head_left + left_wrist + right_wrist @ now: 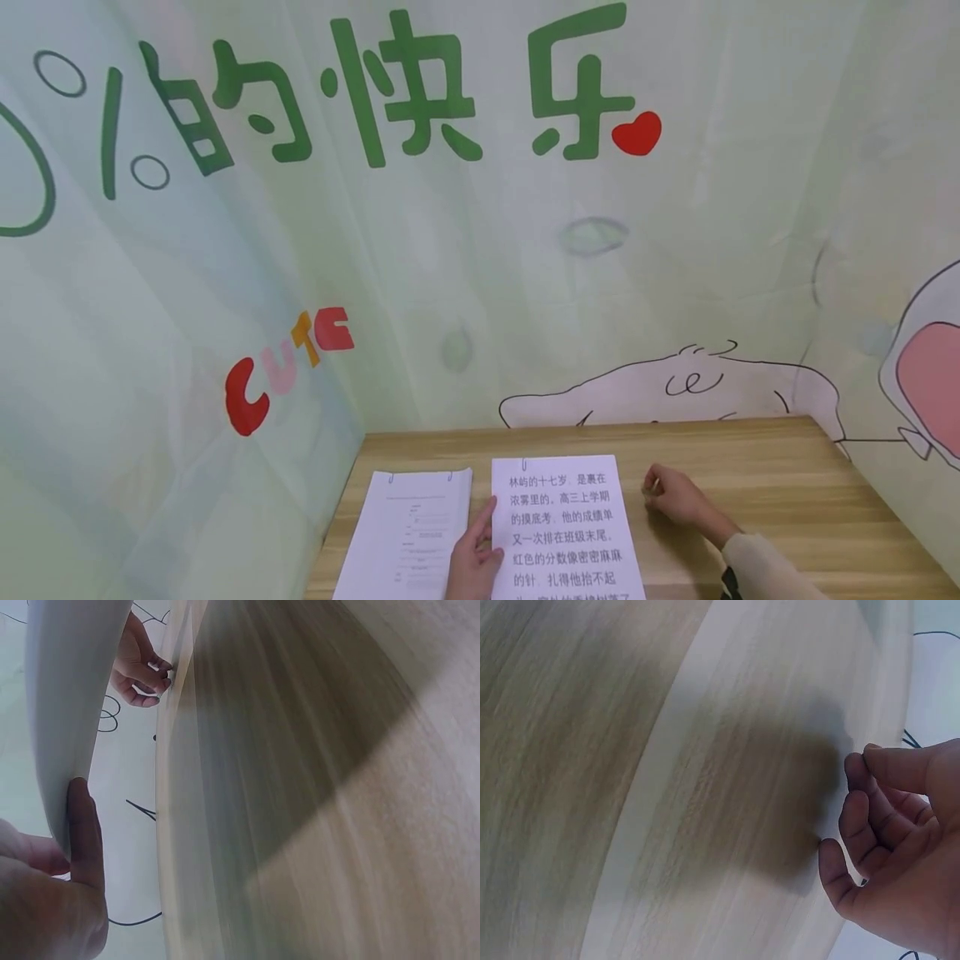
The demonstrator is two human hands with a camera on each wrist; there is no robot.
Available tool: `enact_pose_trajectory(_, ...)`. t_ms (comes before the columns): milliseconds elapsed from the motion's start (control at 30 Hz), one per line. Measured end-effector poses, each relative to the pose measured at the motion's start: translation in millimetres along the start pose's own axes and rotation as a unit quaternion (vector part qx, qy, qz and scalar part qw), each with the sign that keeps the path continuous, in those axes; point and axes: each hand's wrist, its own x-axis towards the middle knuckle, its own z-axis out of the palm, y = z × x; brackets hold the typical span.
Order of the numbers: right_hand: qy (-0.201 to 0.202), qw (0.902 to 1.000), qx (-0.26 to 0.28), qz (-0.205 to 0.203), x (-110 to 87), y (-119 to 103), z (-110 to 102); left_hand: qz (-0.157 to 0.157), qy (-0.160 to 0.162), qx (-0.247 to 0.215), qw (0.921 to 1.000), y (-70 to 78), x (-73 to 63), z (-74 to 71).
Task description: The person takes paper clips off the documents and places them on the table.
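My left hand (476,557) grips the left edge of a white sheet of large printed Chinese text (562,533), thumb in front. In the left wrist view the paper (71,697) stands raised above the table, pinched between thumb and fingers of that hand (56,892). A paper clip (524,464) sits on the sheet's top edge, towards the left. To the right of the sheet, my right hand (678,497) hovers close over the table, fingers curled. Its thumb and forefinger tips meet in the right wrist view (896,817); I cannot tell whether they pinch something small.
Left of the held sheet lies another stack of printed paper (405,525), with two paper clips along its top edge. Both are at a wood-grain table (780,483). A pale green printed curtain (712,250) rises behind the table and along its sides.
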Motion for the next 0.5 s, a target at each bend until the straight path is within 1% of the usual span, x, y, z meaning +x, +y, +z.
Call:
enact_pose_trajectory(167,-0.002,0.9999,-0.017,0.002,-1.4,-1.7,3.6,-0.017,-0.001,0.002,0.9999,-3.5,1.5,-0.7)
enact_pose_trajectory(267,0.001,0.9996,-0.027,0.004,-1.5,-4.2,4.4,-0.022,-0.004,-0.007,0.9997,-3.8,1.5,-0.5)
enact_pose_trajectory(333,0.003,0.9995,-0.031,0.007,-1.8,-6.3,4.6,-0.017,-0.007,-0.013,0.9997,-3.6,0.7,-0.5)
enact_pose_trajectory(500,0.006,0.9990,-0.043,0.010,-0.4,-6.2,6.0,-0.018,-0.013,-0.017,0.9996,-1.7,0.3,-0.4)
